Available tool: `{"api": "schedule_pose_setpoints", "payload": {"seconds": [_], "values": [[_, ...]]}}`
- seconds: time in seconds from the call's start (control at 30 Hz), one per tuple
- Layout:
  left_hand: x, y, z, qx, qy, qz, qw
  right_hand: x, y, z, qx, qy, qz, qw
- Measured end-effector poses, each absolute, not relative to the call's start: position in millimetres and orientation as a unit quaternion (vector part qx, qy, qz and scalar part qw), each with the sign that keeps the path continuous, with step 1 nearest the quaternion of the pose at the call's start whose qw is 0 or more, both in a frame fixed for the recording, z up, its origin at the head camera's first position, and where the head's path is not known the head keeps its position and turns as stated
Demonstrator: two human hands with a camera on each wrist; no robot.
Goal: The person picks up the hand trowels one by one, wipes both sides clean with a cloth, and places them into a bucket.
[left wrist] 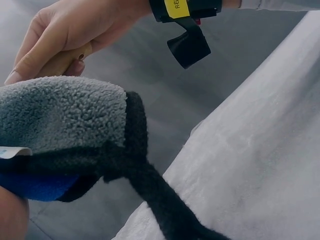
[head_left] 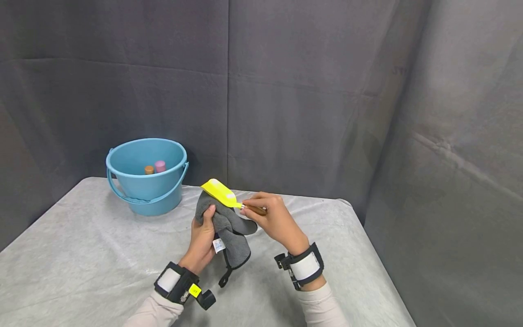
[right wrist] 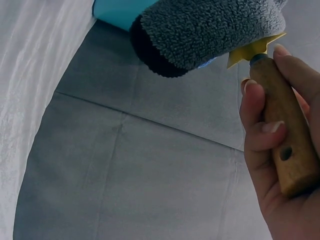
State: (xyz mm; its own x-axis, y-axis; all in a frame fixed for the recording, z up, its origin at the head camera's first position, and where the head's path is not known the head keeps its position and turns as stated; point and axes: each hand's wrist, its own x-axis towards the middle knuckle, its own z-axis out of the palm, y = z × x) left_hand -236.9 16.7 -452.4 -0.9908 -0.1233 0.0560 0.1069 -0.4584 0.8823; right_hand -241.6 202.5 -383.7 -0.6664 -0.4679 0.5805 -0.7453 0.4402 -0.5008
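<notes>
My right hand (head_left: 273, 217) grips the wooden handle (right wrist: 285, 125) of a small yellow shovel (head_left: 220, 192), its blade pointing up and left. In my left hand (head_left: 202, 238) is a grey cloth (head_left: 236, 247), gripped with the thumb on top, fleecy, black-edged, with a white tag and a hanging loop. The cloth lies against the underside of the blade, and part of it droops below toward the table. A blue patch of the cloth (left wrist: 37, 185) shows underneath in the left wrist view. Both hands are raised above the table.
A light blue bucket (head_left: 122, 175) with its handle lowered stands at the back left of the table, which has a whitish cover (head_left: 102, 263). Inside it show an orange object (head_left: 149, 170) and a pink object (head_left: 160, 166). Grey curtains (head_left: 306, 113) hang behind and at the sides.
</notes>
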Motion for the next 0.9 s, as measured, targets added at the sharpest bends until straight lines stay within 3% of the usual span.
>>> {"api": "schedule_pose_setpoints", "payload": {"seconds": [0.9], "values": [[-250,-14,-443,0.022,-0.494,-0.863,0.1,-242,205,-385,0.387,-0.829,0.375,0.15]]}}
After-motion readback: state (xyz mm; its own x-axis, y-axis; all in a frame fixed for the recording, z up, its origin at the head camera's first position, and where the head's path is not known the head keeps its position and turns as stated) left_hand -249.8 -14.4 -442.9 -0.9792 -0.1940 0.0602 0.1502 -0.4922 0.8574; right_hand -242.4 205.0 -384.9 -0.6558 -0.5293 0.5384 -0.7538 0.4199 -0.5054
